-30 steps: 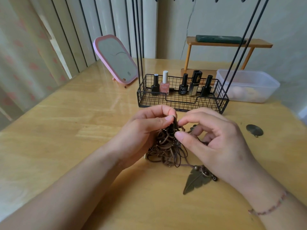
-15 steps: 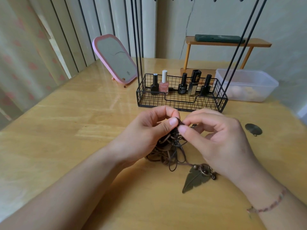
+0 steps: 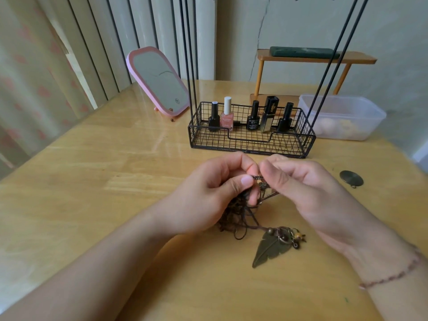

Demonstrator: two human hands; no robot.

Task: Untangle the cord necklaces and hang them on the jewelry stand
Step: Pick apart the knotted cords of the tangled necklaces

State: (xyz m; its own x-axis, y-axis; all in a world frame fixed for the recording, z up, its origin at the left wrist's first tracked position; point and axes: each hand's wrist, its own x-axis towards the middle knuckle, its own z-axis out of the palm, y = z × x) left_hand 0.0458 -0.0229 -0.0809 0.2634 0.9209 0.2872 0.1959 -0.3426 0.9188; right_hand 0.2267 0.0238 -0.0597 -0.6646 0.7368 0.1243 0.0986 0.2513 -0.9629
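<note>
Left hand: the left hand [image 3: 208, 195] is held just above the wooden table [image 3: 92, 181], palm turned inward, fingers curled; a short dark piece of cord is pinched between thumb and forefinger, and the lower fingers are wrapped round the top of the bundle.
Right hand: the right hand [image 3: 308, 188] is raised opposite the left, its back turned toward the camera, fingers bent; the other end of the same dark piece is pinched at its fingertips, though the contact is partly hidden by the fingers.
Hands together: the two hands are brought almost fingertip to fingertip, with only the short piece of cord between them.
Forearms: both forearms are angled in from the lower corners; a thin beaded bracelet [image 3: 393, 276] is worn on the right wrist.
Cord necklaces: the tangled brown cord necklaces [image 3: 234, 218] are gathered below the left hand, the lower loops resting on the table.
Leaf pendant: a bronze leaf pendant [image 3: 268, 249] with small beads is laid flat on the table, attached to the tangle by a cord.
Jewelry stand: the black wire jewelry stand [image 3: 251, 142] is placed behind the hands, with nail polish bottles [image 3: 227, 117] in its basket; its rods rise out of view.
Round pendant: a round pendant [image 3: 351, 179] is laid apart, to the right.
</note>
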